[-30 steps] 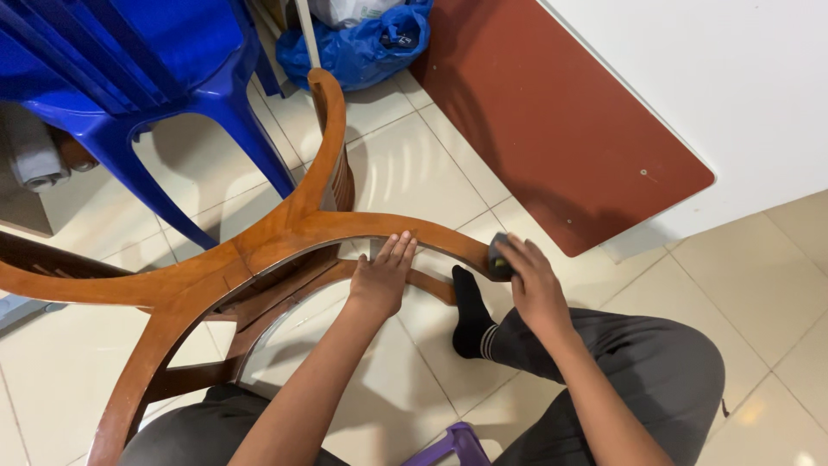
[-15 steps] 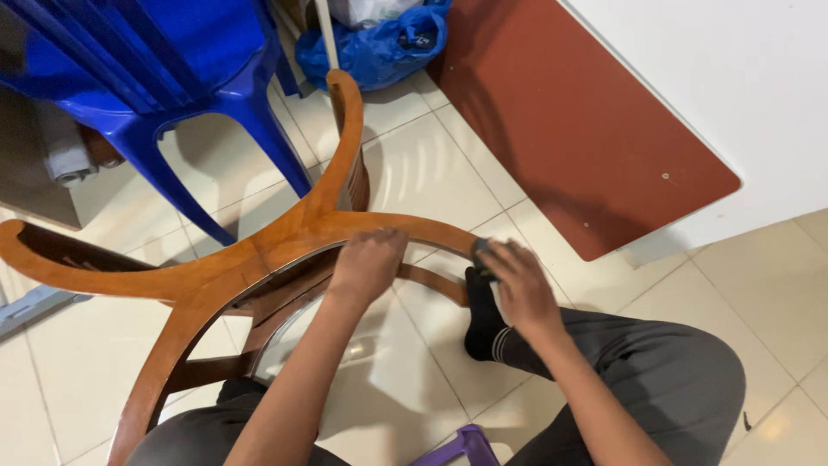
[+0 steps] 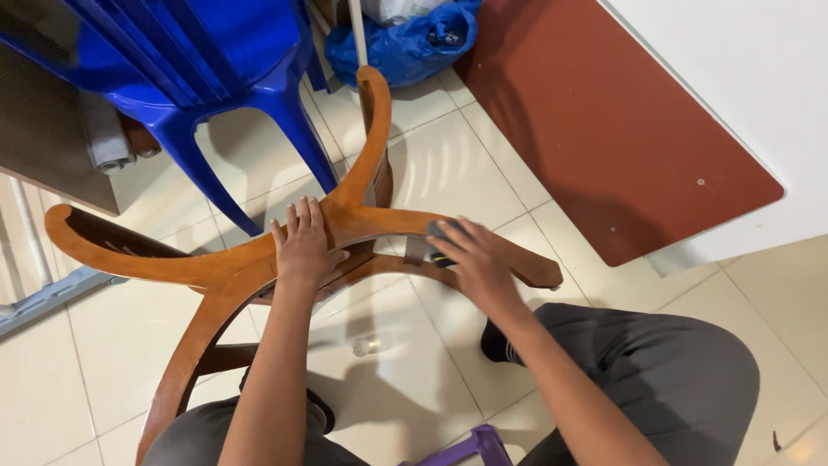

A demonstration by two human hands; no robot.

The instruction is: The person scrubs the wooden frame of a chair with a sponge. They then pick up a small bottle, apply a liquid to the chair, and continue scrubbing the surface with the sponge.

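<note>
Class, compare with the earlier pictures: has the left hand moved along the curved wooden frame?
Yes. The left hand has slid leftward along the curved wooden frame, from mid-arc to the junction where its arms meet.

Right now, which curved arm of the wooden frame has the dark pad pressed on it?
The right hand presses the dark pad on the varnished arm ending near the dark-trousered knee.

The left hand (image 3: 304, 246) lay flat, fingers (image 3: 297, 217) spread, on the junction of a curved, glossy wooden frame (image 3: 207, 272) lying on the tiled floor (image 3: 448, 173). The right hand (image 3: 476, 259) pressed a small dark pad (image 3: 438, 231) against the frame's right arm. A blue plastic chair (image 3: 216, 60) stood just behind.
</note>
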